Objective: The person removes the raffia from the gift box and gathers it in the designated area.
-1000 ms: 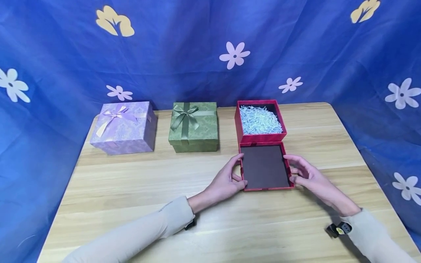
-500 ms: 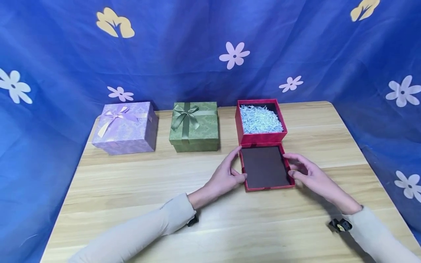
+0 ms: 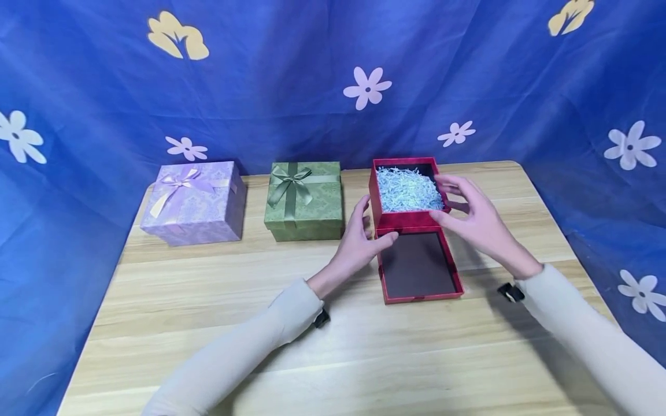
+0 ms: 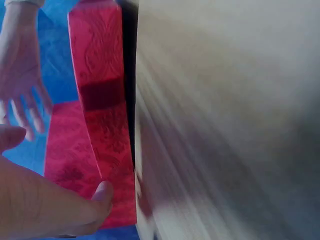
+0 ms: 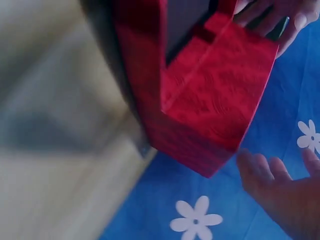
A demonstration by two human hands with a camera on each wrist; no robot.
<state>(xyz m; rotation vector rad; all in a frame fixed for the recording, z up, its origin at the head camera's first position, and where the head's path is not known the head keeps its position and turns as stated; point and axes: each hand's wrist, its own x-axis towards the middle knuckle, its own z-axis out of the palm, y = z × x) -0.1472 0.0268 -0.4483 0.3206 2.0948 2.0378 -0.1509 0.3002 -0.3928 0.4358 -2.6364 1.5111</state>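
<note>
In the head view a red gift box [image 3: 403,220] stands uncovered at the back right, filled with pale blue shredded paper [image 3: 408,190]. Its red lid [image 3: 424,299] lies upturned right in front, dark inside lining facing up. My left hand [image 3: 359,242] is at the box's front left corner, fingers spread, thumb over the lid's far left part. At the box's right side is my right hand [image 3: 473,216], fingers loosely bent, fingertips right at the rim. In the right wrist view, those fingertips are close to a corner of the red box [image 5: 215,95].
A green gift box [image 3: 317,202] with a ribbon bow stands left of the red one. Farther left is a lilac gift box [image 3: 208,214], also with a bow. Behind the wooden table [image 3: 234,294] hangs a blue flowered cloth [image 3: 291,86].
Both hands have left the lid's sides and moved away from me to the red box, the right hand farther than the left. The lid stays in front of the box.
</note>
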